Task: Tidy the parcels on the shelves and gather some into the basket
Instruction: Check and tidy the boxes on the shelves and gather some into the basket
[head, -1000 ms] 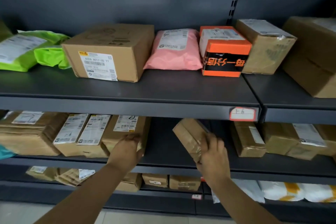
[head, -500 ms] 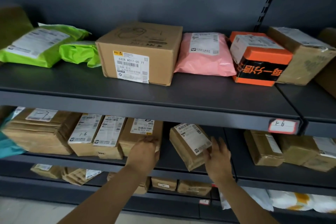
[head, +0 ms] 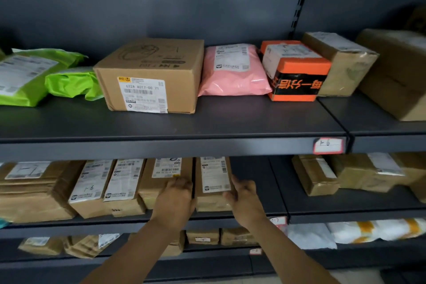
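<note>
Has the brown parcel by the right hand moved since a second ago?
Yes. The parcel has slid left, away from the shelf tag, and now stands against the neighbouring parcel under the left hand; the right hand touches its side.

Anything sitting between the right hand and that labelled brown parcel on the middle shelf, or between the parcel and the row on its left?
Nothing visible. The right hand lies against the right side of the labelled parcel, which stands directly beside the neighbouring box where the left hand rests.
</note>
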Action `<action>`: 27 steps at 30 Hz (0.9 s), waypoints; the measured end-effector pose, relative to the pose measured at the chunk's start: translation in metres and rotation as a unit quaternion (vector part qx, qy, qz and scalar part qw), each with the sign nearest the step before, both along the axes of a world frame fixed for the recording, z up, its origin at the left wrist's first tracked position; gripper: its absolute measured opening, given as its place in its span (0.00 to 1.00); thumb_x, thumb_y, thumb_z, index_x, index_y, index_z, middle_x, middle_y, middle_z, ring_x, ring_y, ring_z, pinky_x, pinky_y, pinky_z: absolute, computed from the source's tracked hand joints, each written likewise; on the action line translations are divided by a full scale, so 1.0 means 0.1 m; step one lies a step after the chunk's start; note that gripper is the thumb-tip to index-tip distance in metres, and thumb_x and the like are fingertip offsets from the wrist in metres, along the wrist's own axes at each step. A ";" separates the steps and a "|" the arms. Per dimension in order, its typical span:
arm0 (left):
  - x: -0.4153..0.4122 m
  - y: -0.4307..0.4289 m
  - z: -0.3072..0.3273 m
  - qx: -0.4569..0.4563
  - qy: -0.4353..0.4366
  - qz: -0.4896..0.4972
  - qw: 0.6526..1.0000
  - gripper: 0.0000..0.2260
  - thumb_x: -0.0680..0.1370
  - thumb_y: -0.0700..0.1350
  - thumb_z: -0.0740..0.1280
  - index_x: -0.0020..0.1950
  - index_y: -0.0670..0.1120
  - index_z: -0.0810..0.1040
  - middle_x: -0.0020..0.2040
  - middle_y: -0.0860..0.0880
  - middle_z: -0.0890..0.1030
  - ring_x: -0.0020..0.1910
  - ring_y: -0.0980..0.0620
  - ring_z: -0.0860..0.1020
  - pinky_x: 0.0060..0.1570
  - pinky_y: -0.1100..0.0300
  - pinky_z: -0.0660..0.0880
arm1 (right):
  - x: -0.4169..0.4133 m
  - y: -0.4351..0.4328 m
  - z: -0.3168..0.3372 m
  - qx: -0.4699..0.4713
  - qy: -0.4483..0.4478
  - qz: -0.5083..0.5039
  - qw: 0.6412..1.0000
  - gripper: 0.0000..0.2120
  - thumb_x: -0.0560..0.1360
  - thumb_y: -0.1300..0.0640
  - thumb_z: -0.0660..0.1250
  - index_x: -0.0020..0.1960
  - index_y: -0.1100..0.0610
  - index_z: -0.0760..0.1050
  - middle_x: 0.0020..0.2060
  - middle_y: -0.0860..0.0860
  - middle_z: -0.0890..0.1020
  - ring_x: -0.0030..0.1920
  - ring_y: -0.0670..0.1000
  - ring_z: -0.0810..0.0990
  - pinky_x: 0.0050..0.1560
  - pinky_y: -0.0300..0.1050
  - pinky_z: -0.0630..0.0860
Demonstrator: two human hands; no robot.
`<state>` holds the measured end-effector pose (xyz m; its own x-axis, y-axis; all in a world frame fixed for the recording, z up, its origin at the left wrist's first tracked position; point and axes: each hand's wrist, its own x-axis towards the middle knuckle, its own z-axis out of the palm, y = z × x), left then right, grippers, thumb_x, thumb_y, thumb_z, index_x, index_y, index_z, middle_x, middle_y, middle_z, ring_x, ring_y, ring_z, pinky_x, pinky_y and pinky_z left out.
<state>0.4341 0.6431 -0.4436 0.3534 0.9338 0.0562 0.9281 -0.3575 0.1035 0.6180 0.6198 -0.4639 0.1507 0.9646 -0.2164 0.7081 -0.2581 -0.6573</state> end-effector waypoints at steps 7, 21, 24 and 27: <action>0.66 -0.05 0.08 0.065 0.024 -0.122 0.990 0.20 0.55 0.51 0.82 0.43 0.46 0.85 0.44 0.50 0.84 0.42 0.50 0.82 0.37 0.57 0.80 | 0.98 -0.39 0.20 -0.037 -0.104 -0.070 0.991 0.27 0.79 0.50 0.61 0.76 0.50 0.57 0.70 0.53 0.59 0.68 0.57 0.66 0.66 0.48 0.69; 2.16 -0.10 0.05 -0.013 0.093 -0.100 0.991 0.23 0.81 0.56 0.55 0.74 0.50 0.62 0.72 0.51 0.66 0.71 0.51 0.63 0.69 0.58 0.59 | 2.48 -0.24 -0.07 -0.010 -0.255 -0.033 0.966 0.29 0.78 0.40 0.58 0.75 0.48 0.55 0.72 0.55 0.56 0.70 0.60 0.59 0.64 0.55 0.67; 2.31 -0.13 -0.08 -0.019 0.084 -0.070 0.994 0.23 0.81 0.56 0.55 0.75 0.52 0.61 0.72 0.53 0.66 0.71 0.53 0.63 0.69 0.59 0.59 | 2.55 -0.16 -0.26 -0.029 -0.268 0.030 0.963 0.32 0.75 0.37 0.60 0.74 0.45 0.54 0.73 0.54 0.52 0.71 0.60 0.55 0.68 0.57 0.62; 2.35 -0.23 -0.20 -0.042 0.073 -0.050 0.995 0.23 0.81 0.56 0.56 0.75 0.52 0.61 0.72 0.54 0.66 0.71 0.54 0.63 0.69 0.61 0.60 | 2.54 -0.15 -0.39 0.002 -0.290 0.039 0.956 0.27 0.74 0.38 0.61 0.69 0.46 0.60 0.70 0.56 0.56 0.70 0.64 0.55 0.70 0.63 0.56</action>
